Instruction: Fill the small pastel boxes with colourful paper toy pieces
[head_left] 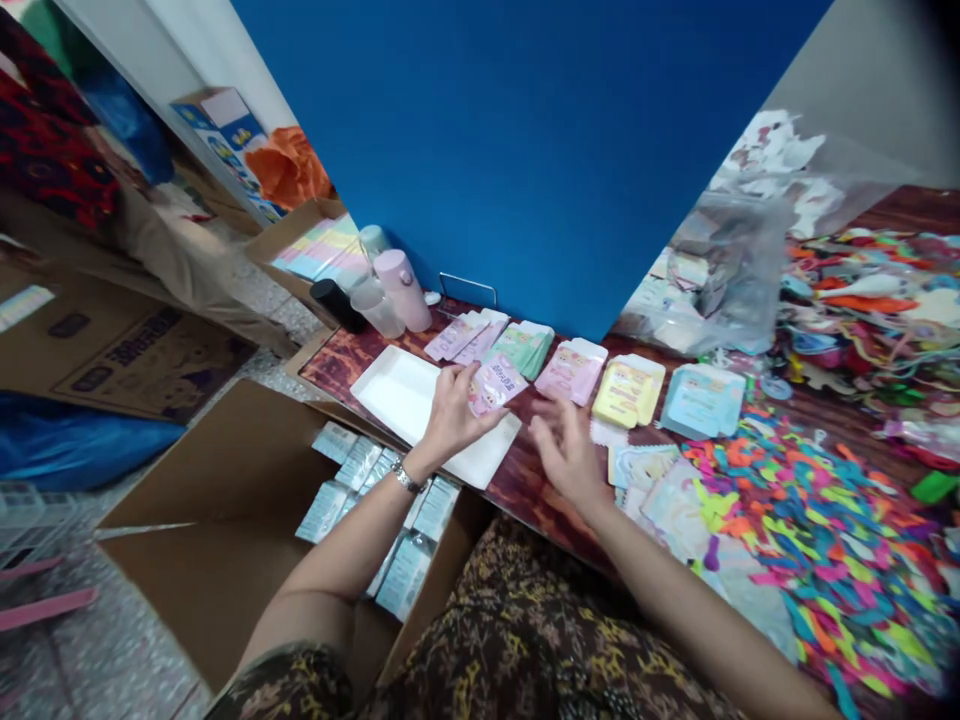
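Observation:
My left hand point(454, 412) is closed on a small lilac printed packet point(498, 384), held above the white tray point(391, 388). Fingers apart and holding nothing that shows, my right hand point(568, 445) hovers just right of the packet. Behind the hands, flat printed packets lie in a row of piles: lilac packets point(466, 336), green packets point(523, 346), pink packets point(572, 371), yellow packets point(628, 391) and blue packets point(702, 400). Patterned paper sheets point(646, 475) lie beside my right wrist.
Colourful balloons point(832, 560) spread across the right of the table. At the back left stand a pink bottle point(403, 290), a clear cup point(377, 308) and a black cylinder point(337, 304). Below left, an open carton point(217, 480) holds wrapped blue packs point(405, 575). Another person point(142, 230) stands at left.

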